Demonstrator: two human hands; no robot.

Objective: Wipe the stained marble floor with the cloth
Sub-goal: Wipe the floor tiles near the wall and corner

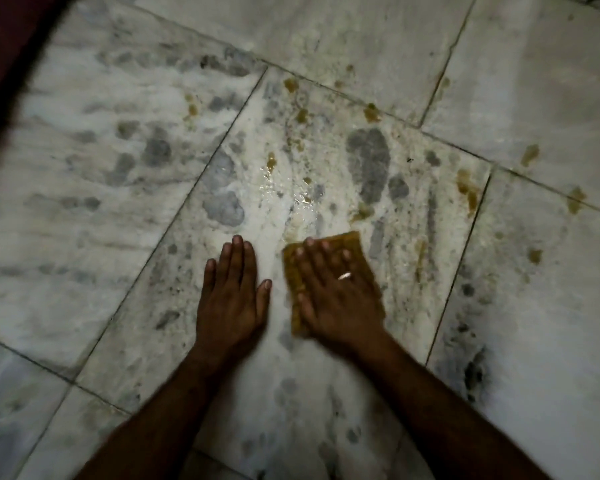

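Where the cloth (350, 241) lies on the marble floor (551, 98), it sits directly under the right hand (336, 296), whose fingers (312, 265) are straight, slightly spread and pressed flat on its top face, with no curl round any edge. Cloth shows past the fingertips at the far side and along the thumb side of the hand, and the palm covers the near part. One finger of this hand carries a ring (344, 276). The left hand (231, 292) rests palm down on bare floor just beside the cloth's left edge, apart from it, fingers straight and close together, holding nothing. The cloth is a flat, roughly rectangular piece, yellow-brown, with a ribbed or woven texture; its outline is blurred on the right side. Yellow-brown stains (466, 188) dot the slab ahead of the cloth and the slabs to the right, and a glossy wet patch (274, 181) lies just beyond both hands. Grey veining marks the stone throughout. Dark joint lines (219, 150) run diagonally between slabs on both sides of the hands. A dark red border (0, 64) closes the far left corner. Open floor extends ahead, left and right of the cloth.
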